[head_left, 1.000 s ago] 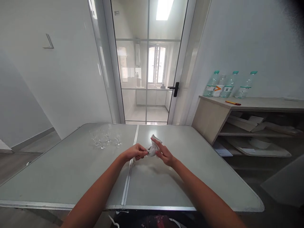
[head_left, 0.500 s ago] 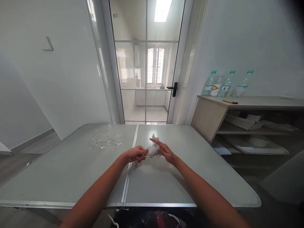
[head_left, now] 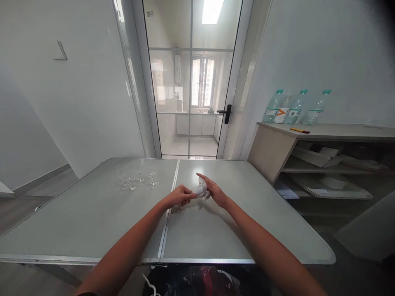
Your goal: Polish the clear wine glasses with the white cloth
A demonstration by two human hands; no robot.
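Observation:
My left hand (head_left: 179, 196) is closed around the stem of a clear wine glass (head_left: 197, 190), tilted on its side above the table with its bowl pointing right. The foot of the glass shows faintly below my left fingers. My right hand (head_left: 216, 194) presses a crumpled white cloth (head_left: 201, 181) against the mouth of the bowl, its fingers stretched over the top. Part of the cloth is hidden behind those fingers; whether some sits inside the bowl, I cannot tell. Several more stemmed glasses (head_left: 132, 181) stand together on the left half of the table.
The grey table (head_left: 123, 226) has a metal seam down its middle. Behind it is a glass door (head_left: 190, 102). A wooden shelf unit (head_left: 274, 148) at the right carries several plastic bottles (head_left: 315, 111) and a yellow-and-red pen-like object (head_left: 299, 130).
The cloth has bunched closer around the bowl's mouth, and my right hand has turned slightly, fingers pointing more upward. My left hand has shifted slightly right and keeps its hold on the glass.

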